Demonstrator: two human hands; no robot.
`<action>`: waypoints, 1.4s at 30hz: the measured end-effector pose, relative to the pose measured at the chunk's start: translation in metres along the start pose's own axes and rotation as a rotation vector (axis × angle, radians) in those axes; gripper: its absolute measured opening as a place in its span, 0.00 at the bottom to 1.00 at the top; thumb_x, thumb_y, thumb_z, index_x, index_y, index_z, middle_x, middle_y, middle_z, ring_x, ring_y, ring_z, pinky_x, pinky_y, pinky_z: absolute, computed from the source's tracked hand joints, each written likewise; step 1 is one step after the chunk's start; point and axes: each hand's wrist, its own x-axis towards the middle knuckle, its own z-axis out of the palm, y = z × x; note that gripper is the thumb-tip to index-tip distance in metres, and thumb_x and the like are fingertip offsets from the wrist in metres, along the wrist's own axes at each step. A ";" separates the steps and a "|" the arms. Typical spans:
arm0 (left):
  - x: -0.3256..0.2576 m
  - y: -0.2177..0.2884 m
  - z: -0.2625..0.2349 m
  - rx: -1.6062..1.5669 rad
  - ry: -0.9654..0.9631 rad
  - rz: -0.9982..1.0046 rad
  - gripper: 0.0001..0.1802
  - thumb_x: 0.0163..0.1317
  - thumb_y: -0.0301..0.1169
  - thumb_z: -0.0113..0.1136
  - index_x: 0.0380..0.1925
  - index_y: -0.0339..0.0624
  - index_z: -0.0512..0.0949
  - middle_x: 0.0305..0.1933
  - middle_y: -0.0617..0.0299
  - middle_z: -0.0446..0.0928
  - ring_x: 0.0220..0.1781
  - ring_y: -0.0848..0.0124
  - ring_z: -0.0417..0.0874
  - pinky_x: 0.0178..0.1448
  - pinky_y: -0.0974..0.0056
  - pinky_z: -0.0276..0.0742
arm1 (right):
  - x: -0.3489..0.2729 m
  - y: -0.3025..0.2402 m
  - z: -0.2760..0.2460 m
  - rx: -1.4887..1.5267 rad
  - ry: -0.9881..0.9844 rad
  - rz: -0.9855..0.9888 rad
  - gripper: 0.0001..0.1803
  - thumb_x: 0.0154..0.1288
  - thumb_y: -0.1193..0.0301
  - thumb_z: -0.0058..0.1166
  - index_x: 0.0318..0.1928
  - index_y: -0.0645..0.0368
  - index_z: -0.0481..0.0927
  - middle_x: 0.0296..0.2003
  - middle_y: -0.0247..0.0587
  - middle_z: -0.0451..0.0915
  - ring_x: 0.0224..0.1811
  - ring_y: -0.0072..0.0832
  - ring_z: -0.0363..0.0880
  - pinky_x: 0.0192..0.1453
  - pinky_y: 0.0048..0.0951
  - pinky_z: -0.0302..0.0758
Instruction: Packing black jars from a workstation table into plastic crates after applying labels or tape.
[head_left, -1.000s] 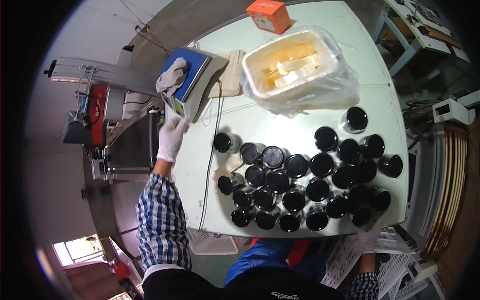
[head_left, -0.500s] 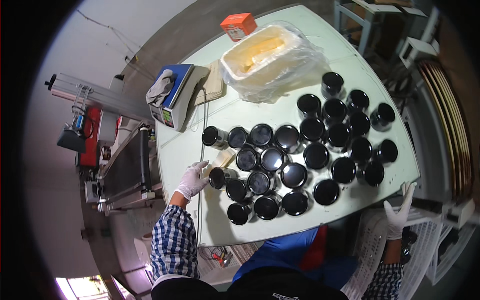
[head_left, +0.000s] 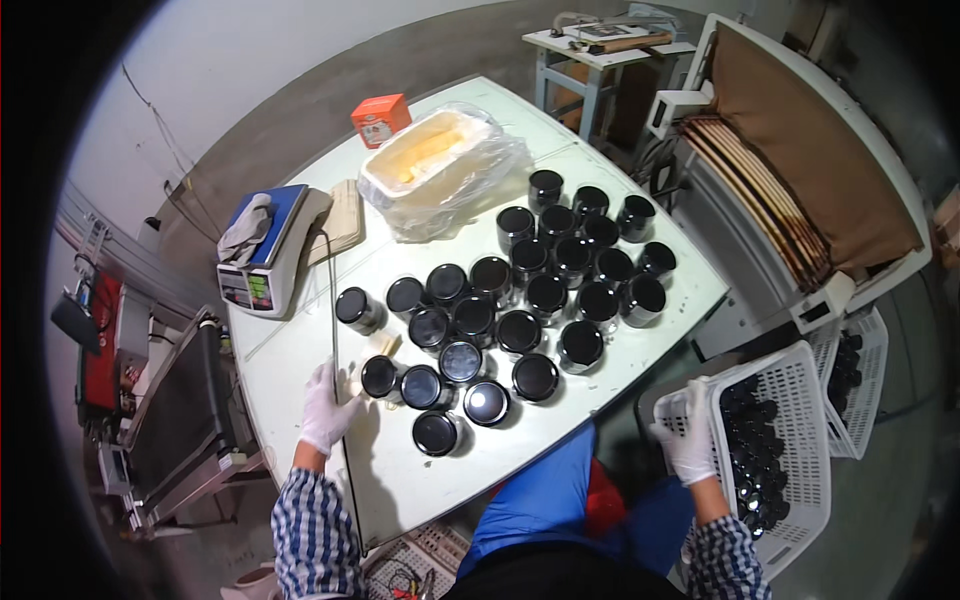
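Observation:
My left hand [head_left: 328,416], in a white glove, is open over the table's left part, beside a dark cable [head_left: 335,330]. Its spread fingers are near a black-lidded jar [head_left: 379,376] and hold nothing. My right hand [head_left: 690,446], gloved alike, is off the table's right edge at the rim of a white plastic basket [head_left: 815,440]. Its thumb stands apart from the raised fingers; I cannot tell whether they touch the rim. Many small black lids [head_left: 758,450] fill the basket. Several black-lidded glass jars [head_left: 518,331] stand grouped on the white table [head_left: 640,385].
A bag-lined white tub [head_left: 400,190] with pale yellow contents and an orange box [head_left: 381,120] stand at the back. A scale [head_left: 258,270] carries a grey cloth [head_left: 245,230]. A conveyor [head_left: 180,400] is at left, a large machine [head_left: 800,150] at right. A second basket [head_left: 868,380] stands beyond.
The view has turned to the right, bringing the lid-filled basket into fuller sight. My right hand has gone from the table's corner to the basket's rim. My left hand stays open near the jars.

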 end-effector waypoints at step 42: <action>-0.061 0.143 0.128 -0.180 0.299 -0.156 0.74 0.31 0.43 0.84 0.72 0.31 0.43 0.72 0.43 0.55 0.72 0.54 0.60 0.76 0.53 0.51 | 0.290 -0.041 0.013 -0.148 -0.350 -0.141 0.80 0.32 0.57 0.81 0.75 0.60 0.31 0.74 0.58 0.46 0.77 0.44 0.46 0.79 0.34 0.47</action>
